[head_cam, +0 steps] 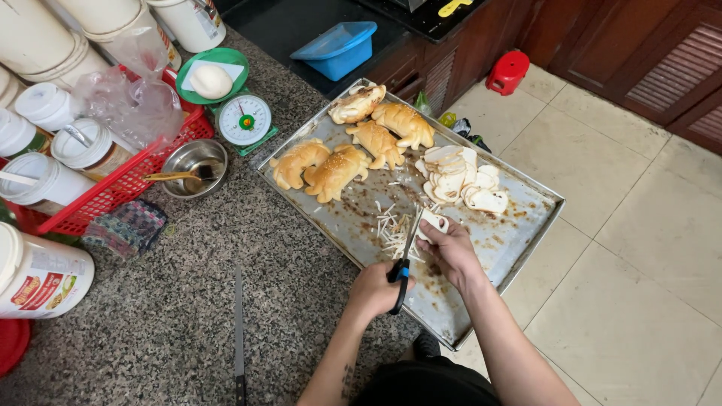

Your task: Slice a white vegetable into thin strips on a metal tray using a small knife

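Over the stained metal baking tray (526, 225), left hand (374, 289) was clamped on blue-handled scissors (404, 259), right hand (450, 246) pinching a white bread slice (434, 222) at the blades — fingertips that close risked a nick, I'd judge.

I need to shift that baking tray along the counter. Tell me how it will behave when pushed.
The baking tray overhangs the counter edge, so it may tip if pushed outward. Its thin metal probably slides easily on the stone. The loose bread slices and buns could shift.
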